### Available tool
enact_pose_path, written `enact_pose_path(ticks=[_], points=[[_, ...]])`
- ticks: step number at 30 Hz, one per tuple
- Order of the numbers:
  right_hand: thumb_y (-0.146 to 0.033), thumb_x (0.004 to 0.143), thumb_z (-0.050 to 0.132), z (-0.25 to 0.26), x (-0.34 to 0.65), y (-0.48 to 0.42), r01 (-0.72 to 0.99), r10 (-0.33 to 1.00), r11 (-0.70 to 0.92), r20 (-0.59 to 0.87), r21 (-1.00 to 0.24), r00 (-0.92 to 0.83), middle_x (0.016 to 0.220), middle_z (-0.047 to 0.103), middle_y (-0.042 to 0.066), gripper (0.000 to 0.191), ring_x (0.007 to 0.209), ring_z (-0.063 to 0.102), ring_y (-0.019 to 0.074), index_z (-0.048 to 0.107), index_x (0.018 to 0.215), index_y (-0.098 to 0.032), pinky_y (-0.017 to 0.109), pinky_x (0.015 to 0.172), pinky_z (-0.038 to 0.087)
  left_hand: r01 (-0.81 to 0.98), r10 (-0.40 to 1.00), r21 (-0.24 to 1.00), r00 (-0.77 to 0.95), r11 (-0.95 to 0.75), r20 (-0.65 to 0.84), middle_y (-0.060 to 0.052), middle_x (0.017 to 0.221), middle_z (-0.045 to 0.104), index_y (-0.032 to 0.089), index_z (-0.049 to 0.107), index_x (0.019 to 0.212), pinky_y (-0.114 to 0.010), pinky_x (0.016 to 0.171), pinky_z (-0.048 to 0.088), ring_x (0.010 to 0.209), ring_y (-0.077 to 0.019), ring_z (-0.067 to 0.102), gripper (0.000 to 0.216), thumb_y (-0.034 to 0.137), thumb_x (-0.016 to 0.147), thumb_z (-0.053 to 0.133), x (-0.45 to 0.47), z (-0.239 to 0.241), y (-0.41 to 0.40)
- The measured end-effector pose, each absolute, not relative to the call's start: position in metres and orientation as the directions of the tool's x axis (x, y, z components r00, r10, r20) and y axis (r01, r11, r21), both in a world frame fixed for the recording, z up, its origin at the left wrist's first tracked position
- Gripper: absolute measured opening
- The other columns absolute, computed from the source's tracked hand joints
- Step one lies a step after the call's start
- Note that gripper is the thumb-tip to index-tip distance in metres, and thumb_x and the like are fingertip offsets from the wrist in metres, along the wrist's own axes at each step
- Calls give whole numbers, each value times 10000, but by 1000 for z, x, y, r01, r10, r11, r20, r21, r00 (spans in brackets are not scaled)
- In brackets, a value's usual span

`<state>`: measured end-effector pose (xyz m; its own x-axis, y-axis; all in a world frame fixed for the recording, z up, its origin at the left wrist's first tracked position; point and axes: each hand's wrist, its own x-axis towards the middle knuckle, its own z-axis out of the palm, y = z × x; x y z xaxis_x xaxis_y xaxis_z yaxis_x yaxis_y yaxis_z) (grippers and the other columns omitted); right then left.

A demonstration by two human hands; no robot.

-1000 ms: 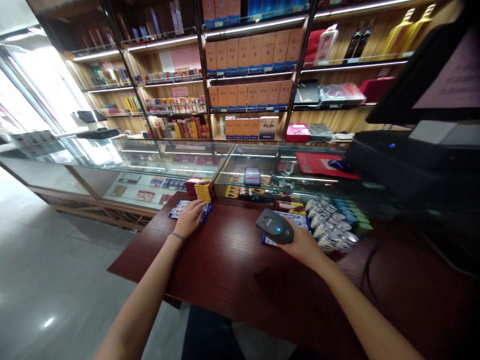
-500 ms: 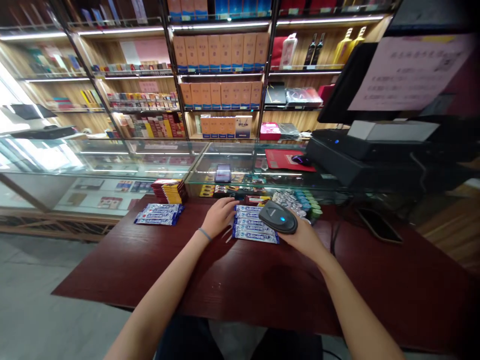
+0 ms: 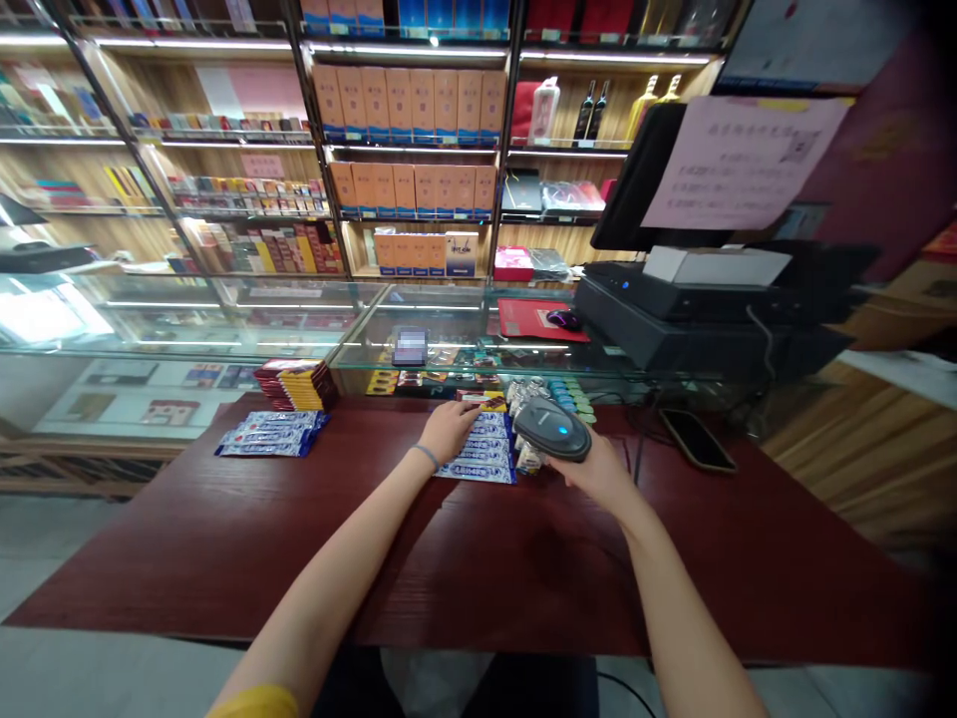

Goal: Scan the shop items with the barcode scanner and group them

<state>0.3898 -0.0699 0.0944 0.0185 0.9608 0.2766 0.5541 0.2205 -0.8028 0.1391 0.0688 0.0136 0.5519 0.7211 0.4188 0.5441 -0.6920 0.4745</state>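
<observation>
My right hand (image 3: 602, 474) is wrapped round a black barcode scanner (image 3: 553, 429) with a lit blue light, held above the table beside a row of blue-and-white packets (image 3: 482, 459). Over the left part of that row lies my left hand (image 3: 447, 431), wearing a thin band at the wrist. Its fingers are stretched forward to the edge of a red-and-yellow packet (image 3: 491, 401); whether they grip it I cannot see. Several small cans with silver and green ends (image 3: 572, 394) lie behind the scanner, partly hidden by it.
To the left lie more blue packets (image 3: 270, 435) and a stack of red-and-yellow packs (image 3: 293, 384) on the dark red table (image 3: 299, 538). A phone (image 3: 697, 439) rests at right. Behind stand a glass counter (image 3: 441, 329), a mouse (image 3: 563, 319) and a monitor (image 3: 639, 179).
The view has swung right, so the surroundings sit further left. My left hand has moved from beside the packet row onto it, and the scanner is now past the row's right end.
</observation>
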Motion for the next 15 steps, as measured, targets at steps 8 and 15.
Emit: enact_pose_path(ticks=[8,15], points=[[-346,740,726,115,386,-57,521,964,221,267,-825,14,721,723,16,487,491,611,180,635,1192,-189,293,489,494,709,692,112,622,-697,367,-126,1138,643,209,630,1330,-401,963,492,1076,-261,590,385,181,964,514,146,10,72],[-311,727,702,140,389,-38,571,887,379,462,-728,1,1019,760,89,448,986,701,298,634,1157,-203,380,770,557,543,662,406,444,-735,604,-140,1203,618,188,559,1404,-389,994,506,1121,-238,603,407,250,1019,443,136,27,66]])
